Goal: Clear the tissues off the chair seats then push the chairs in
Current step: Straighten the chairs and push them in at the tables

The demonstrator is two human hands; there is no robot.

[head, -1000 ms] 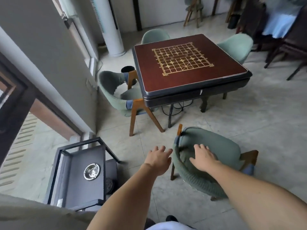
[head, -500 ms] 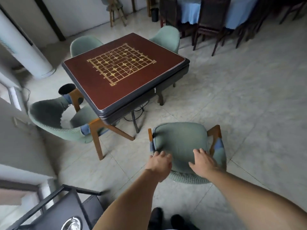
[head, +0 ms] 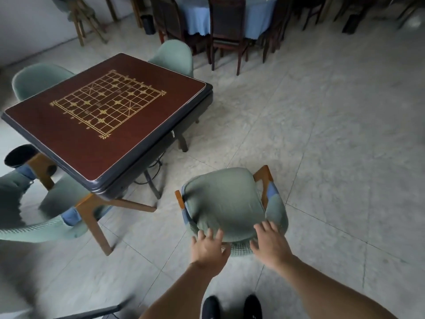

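2 hands point(head: 239, 247) spread open on rounded green woven chair back point(head: 239, 248), wooden frame

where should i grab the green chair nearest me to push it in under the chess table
Take the green chair by the curved top edge of its backrest, from behind, where you stand. The back faces you and the seat points toward the chess table. The left hand and right hand are already spread at that rim, one toward each side, which should help it go in straight.
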